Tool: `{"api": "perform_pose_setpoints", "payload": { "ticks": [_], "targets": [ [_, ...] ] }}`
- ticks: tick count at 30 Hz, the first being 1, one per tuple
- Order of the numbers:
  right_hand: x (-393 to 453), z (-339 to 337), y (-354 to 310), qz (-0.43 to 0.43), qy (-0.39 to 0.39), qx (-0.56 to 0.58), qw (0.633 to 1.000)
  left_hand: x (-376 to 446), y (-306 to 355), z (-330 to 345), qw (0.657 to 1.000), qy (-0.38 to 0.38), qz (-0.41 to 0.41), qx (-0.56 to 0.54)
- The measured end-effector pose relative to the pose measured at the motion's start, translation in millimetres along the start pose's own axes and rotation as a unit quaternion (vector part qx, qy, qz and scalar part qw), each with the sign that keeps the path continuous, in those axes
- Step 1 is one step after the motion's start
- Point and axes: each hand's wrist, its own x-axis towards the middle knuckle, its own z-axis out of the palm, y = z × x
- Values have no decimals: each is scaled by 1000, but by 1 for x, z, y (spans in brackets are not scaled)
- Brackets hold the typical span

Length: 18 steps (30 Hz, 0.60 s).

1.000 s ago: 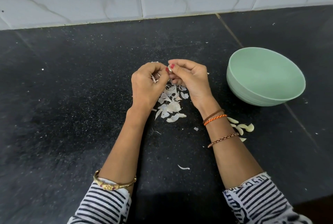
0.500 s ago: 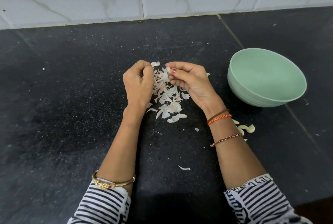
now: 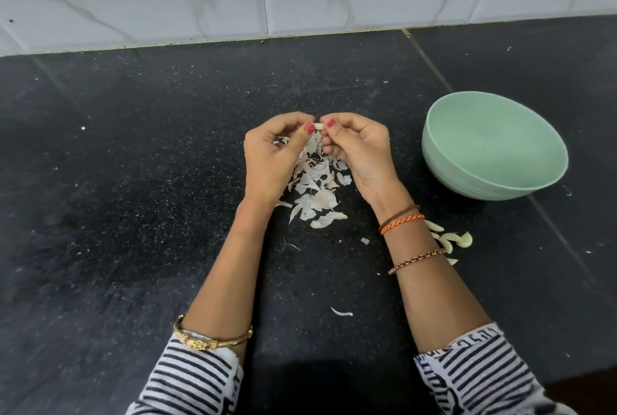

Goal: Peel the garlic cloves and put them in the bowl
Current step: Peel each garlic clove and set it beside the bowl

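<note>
Left hand (image 3: 272,157): raised, fingers curled, thumb and forefinger pinching one end of a small pale piece. Right hand (image 3: 359,151): raised opposite, fingers curled, pinching the other end; thumbs nearly meet. Both forearms converge from the near edge, striped sleeves pushed back. Left forearm: one gold bangle. Right wrist: three bands.

mint-green bowl (image 3: 494,177), black counter (image 3: 133,181), striped sleeves (image 3: 187,378)
</note>
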Motion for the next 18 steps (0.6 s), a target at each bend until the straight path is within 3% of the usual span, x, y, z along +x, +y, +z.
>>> {"api": "perform_pose_setpoints", "payload": {
  "ticks": [9,18],
  "targets": [
    [-2,-1,-2,-14,-32,-11,999,-1,1,1,1000,1,-22,16],
    [-1,-1,-1,-38,22,-51,998,-2,5,2,1000,-2,-22,12]
  ]
}}
